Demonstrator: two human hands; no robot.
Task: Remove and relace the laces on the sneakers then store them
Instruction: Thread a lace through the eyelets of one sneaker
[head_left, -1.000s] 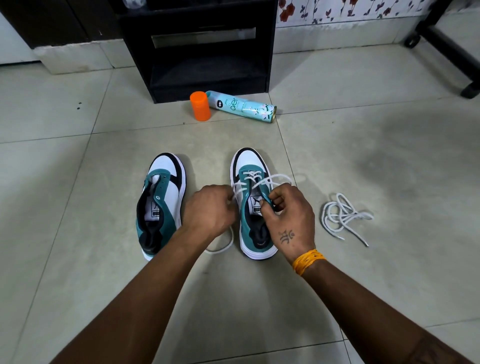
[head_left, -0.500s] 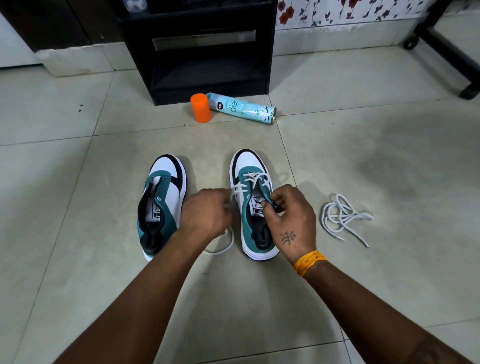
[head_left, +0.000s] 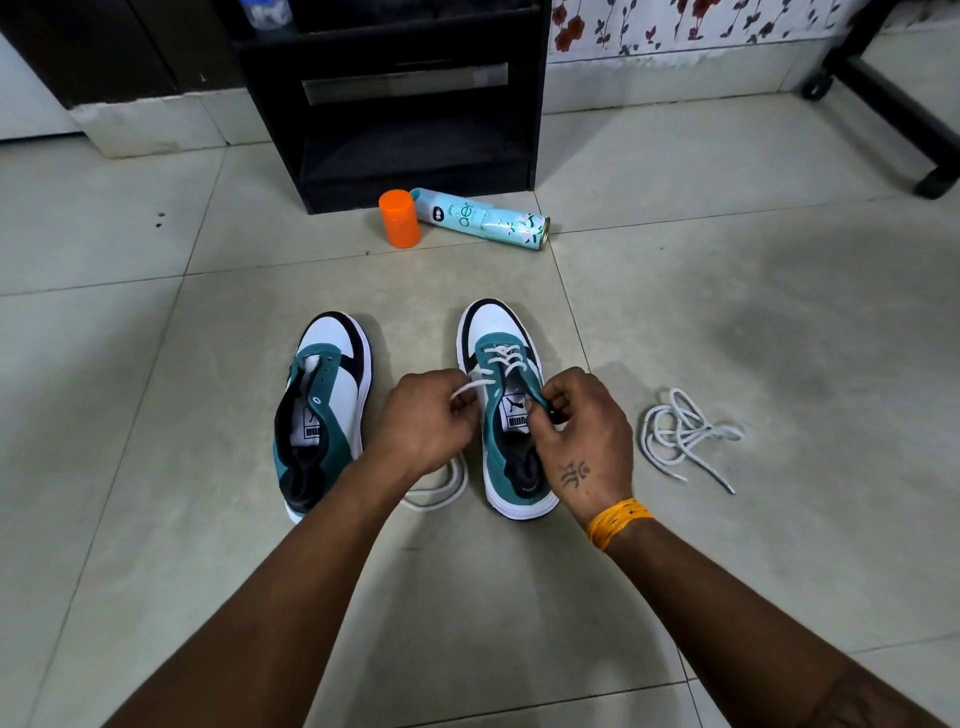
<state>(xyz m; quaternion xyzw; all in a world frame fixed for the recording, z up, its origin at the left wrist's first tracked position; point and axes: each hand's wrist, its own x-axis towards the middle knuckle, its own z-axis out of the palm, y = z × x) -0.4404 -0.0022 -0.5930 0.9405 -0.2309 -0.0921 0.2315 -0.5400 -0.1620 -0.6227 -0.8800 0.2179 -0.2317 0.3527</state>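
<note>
Two teal, white and black sneakers stand side by side on the tiled floor, toes pointing away from me. The left sneaker (head_left: 324, 405) has no lace. The right sneaker (head_left: 501, 364) carries a white lace (head_left: 498, 358) crossed through its front eyelets. My left hand (head_left: 423, 423) pinches one strand of that lace just left of the shoe, and the slack loops on the floor behind it. My right hand (head_left: 584, 431) pinches the shoe's right eyelet edge. A loose white lace (head_left: 683, 436) lies tangled on the floor to the right.
An orange cap (head_left: 399, 218) and a teal spray can (head_left: 483, 220) lying on its side sit in front of a black cabinet (head_left: 405, 104). A black chair base (head_left: 893, 104) reaches in at the top right.
The lace loop at the shoe's right side has been drawn in. My left hand now shows a strand pulled out to the left; my right hand stays on the eyelet edge.
</note>
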